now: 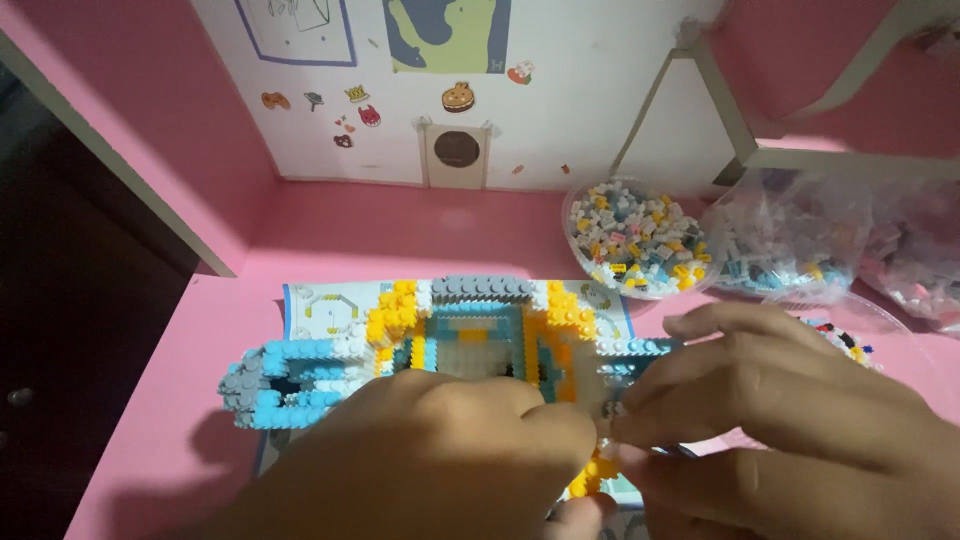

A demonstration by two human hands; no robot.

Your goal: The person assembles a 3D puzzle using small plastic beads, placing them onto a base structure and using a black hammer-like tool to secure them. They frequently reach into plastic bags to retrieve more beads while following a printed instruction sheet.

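Looking down from the head camera, both hands meet over a brick model of blue, yellow, white and grey pieces lying on an instruction sheet on the pink table. The left hand curls closed over the model's near edge. The right hand pinches a tiny brick between thumb and fingertips (too small to make out its colour). A clear bowl of loose bricks sits beyond.
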